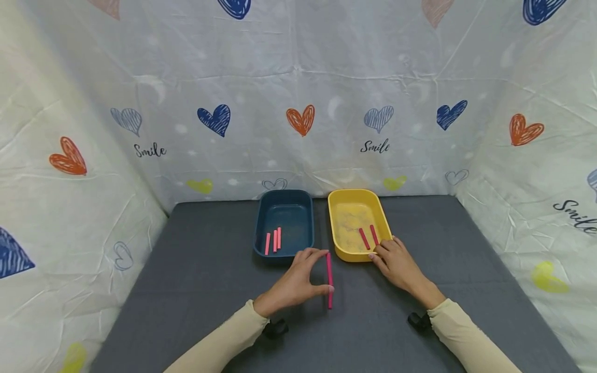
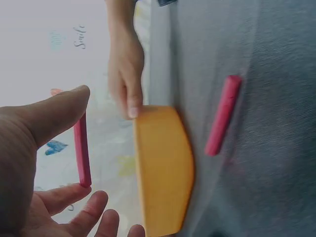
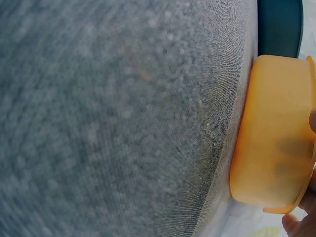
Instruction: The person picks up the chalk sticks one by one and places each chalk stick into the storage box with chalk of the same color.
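Note:
My left hand (image 1: 298, 280) holds a dark pink chalk stick (image 1: 329, 267) by its ends, between thumb and index fingertip, over the table in front of the trays. Below it, a second dark pink chalk stick (image 2: 223, 114) lies on the cloth. My right hand (image 1: 396, 261) grips the near right corner of the yellow tray (image 1: 342, 254), thumb outside and fingers over the rim. Inside that tray lie two dark pink chalk sticks (image 1: 364, 239). To its left, the dark blue tray (image 1: 298, 207) contains three lighter pink chalk sticks (image 1: 275, 241).
The trays stand side by side at the back of the grey-clothed table (image 1: 210, 243). Behind and on both sides hangs a white curtain (image 1: 261, 88) printed with hearts. Dark straps (image 1: 276, 329) show at both wrists.

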`<state>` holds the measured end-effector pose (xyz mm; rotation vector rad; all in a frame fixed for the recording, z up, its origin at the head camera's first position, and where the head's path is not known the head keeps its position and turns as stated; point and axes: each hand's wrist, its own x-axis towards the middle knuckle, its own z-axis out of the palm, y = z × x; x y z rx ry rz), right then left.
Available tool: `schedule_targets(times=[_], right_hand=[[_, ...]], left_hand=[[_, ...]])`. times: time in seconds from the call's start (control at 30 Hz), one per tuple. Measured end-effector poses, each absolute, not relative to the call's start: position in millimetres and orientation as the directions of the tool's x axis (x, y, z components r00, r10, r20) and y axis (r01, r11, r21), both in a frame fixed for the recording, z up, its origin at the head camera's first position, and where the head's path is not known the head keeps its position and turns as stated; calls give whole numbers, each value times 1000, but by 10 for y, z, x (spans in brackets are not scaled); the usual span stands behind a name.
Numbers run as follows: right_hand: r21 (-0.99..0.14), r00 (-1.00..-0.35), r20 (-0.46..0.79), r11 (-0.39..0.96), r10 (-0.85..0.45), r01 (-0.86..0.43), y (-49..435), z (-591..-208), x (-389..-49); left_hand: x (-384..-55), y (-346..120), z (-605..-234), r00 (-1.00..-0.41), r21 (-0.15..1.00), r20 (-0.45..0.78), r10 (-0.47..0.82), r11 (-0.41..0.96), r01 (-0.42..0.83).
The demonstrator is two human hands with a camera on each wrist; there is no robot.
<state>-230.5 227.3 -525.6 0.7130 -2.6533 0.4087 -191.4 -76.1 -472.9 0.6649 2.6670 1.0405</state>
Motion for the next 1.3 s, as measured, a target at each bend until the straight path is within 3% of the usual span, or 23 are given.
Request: schedule_targets(times=[0.57, 0.9, 1.3], right_hand=[[-180, -802, 424, 829, -420, -529, 2290, -5288, -2310], [-180, -822, 395, 844, -409, -506, 2288, -5303, -2320], [-189, -819, 392, 835, -419, -517, 2280, -5265, -2317]], left_hand=[[-2130, -626, -4524, -887, 721, -19, 461, 621, 307], [-2298, -486, -4449, -881, 743, 88, 464, 558, 369], [-2475, -303, -4498, -870, 749, 106, 482, 537, 389]])
